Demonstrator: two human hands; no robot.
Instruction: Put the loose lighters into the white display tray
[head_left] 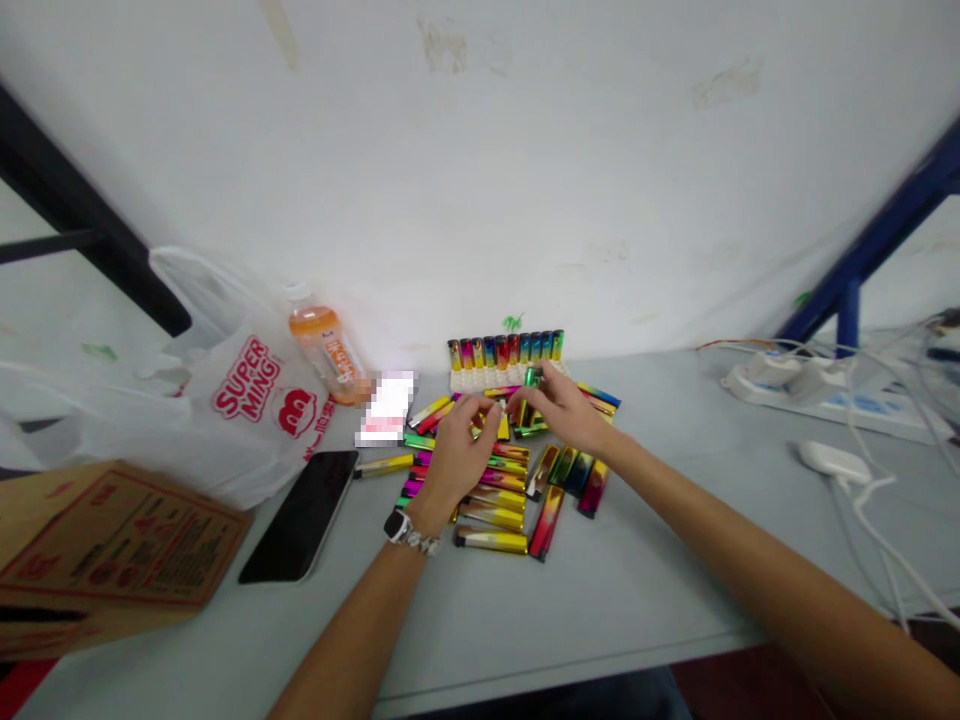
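Over the pile of loose, shiny lighters [492, 541], my two hands are close together. My right hand [574, 410] is closed on a green lighter [532, 379], held roughly upright. The fingers of my left hand [459, 450], with a watch on its wrist, are pinched beside it; a small whitish bit shows at the fingertips, too small to name. Just behind, a white knobbly tray [466, 380] bears a row of several upright lighters [502, 350] in mixed colours. More lighters lie flat around and under my hands, partly hidden by them.
On the left are a cardboard box [127, 550], a white plastic bag [247, 440], an orange drink bottle [328, 345], a black phone [301, 518] and a blurred-out white card [386, 408]. A power strip [840, 400] and white charger [834, 462] with cables lie right. The wall [525, 180] stands behind.
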